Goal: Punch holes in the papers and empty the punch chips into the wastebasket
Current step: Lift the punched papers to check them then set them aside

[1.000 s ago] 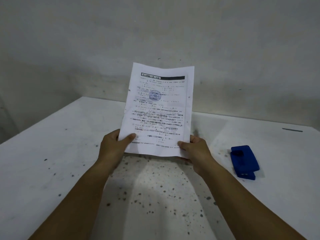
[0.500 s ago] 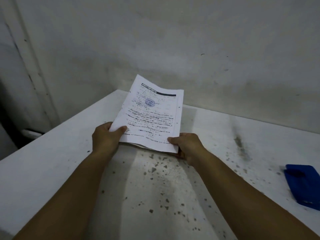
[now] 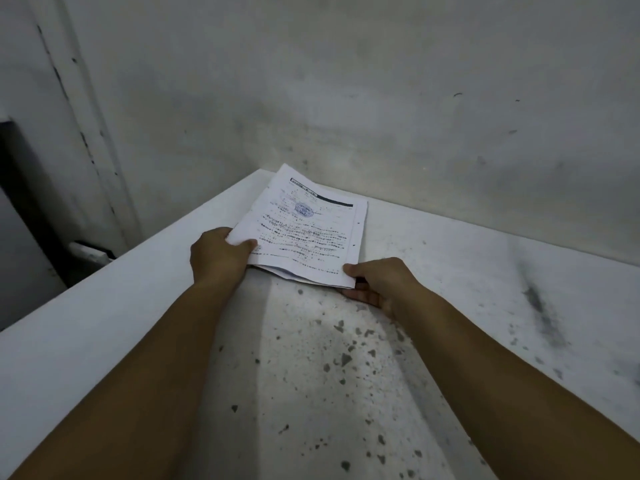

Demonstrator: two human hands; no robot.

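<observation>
Both hands are clamped on the near edge of the papers [image 3: 304, 233], a thin printed stack lying low and nearly flat over the far left part of the white table [image 3: 450, 271]. The left hand [image 3: 218, 256] pinches the near left corner, thumb on top. The right hand [image 3: 379, 284] grips the near right corner, thumb above and fingers beneath. Two small punched holes show along the stack's right edge. Dark specks dot the tabletop between the forearms.

Bare table [image 3: 450, 306] right of papers [image 3: 304, 233]

Print on the papers [image 3: 304, 233] blurred, unreadable; lower sheets hidden beneath top one.
</observation>
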